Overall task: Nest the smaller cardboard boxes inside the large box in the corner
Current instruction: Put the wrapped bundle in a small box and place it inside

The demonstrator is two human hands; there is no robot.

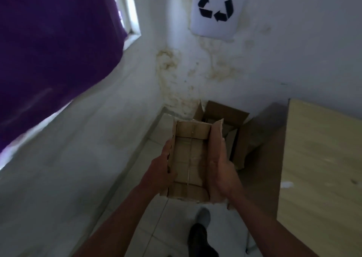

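Note:
I hold a small open cardboard box (191, 158) in front of me, its empty inside facing up. My left hand (162, 170) grips its left wall and my right hand (221, 168) grips its right wall. Beyond it, on the floor in the corner, stands the large cardboard box (238, 139) with its flaps open; the small box covers part of its near left side. The small box is held above the floor, short of the large box's opening.
A light wooden table (321, 168) stands close on the right. A stained white wall with a recycling sign (215, 7) is ahead. A purple curtain (49, 50) hangs at the left. My foot (202, 216) is on the tiled floor below.

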